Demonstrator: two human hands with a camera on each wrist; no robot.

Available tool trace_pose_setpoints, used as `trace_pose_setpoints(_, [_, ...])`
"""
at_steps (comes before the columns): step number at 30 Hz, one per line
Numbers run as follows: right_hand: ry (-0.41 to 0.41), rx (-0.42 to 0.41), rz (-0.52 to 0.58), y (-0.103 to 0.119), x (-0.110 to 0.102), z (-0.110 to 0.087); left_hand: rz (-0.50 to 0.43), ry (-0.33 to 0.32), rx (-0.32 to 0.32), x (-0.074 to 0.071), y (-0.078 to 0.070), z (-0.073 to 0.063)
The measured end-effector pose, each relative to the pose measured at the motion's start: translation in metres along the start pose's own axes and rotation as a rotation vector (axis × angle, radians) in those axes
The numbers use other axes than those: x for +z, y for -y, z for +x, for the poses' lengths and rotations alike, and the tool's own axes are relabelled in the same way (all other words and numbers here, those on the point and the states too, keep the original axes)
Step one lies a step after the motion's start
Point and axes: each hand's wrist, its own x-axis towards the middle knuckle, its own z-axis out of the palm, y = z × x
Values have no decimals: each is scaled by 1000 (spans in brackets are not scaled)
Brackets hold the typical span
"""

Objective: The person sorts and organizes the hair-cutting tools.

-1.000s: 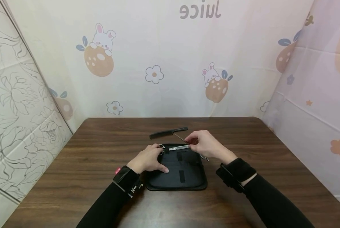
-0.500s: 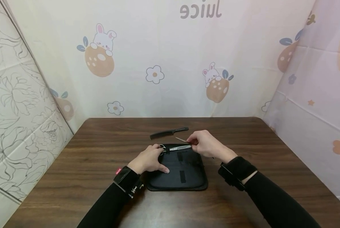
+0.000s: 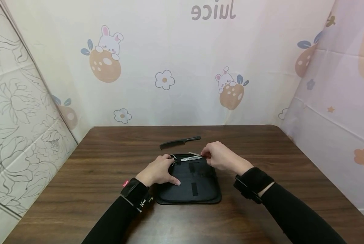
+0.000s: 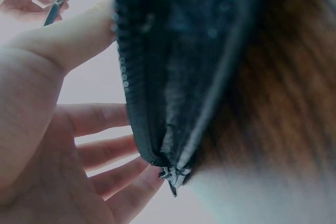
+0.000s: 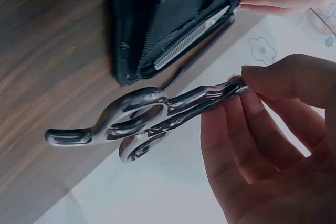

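Observation:
In the head view a black zip case lies opened flat on the table. My left hand rests on its left side, thumb on the inner panel and fingertips at the finger rings of thinning scissors, which sit along the case's far edge. Over the far right corner, my right hand pinches a second pair of scissors, blades pointing left. Their shiny rings and curved finger rest stick out in the right wrist view. Seen from the left wrist, the zipped edge stands between thumb and fingers.
A black comb lies behind the case on the brown wooden table. Beyond the table's far edge hangs a printed curtain, with more patterned cloth at both sides. Black elastic loops are fixed to the case's panel.
The scissors in my right hand have turned and come down, their blade tips now closer to the thinning scissors. Their rings no longer show in the head view. My left hand stays in place.

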Motion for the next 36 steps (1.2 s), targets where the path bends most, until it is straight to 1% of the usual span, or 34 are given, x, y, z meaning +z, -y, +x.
trace_pose_setpoints(6, [33,4,-45,-5,3,-1,11,3,-8,0,-1,0])
trace_pose_setpoints(16, [35,-4,-101,-8,6,-1,12,6,-21,0,-1,0])
trace_pose_setpoints(30, [65,-21,-187,-7,9,-5,7,7,-17,1,-1,0])
trace_pose_setpoints(36, [65,-34,-225,-8,9,-8,2,10,-14,0,-2,-1])
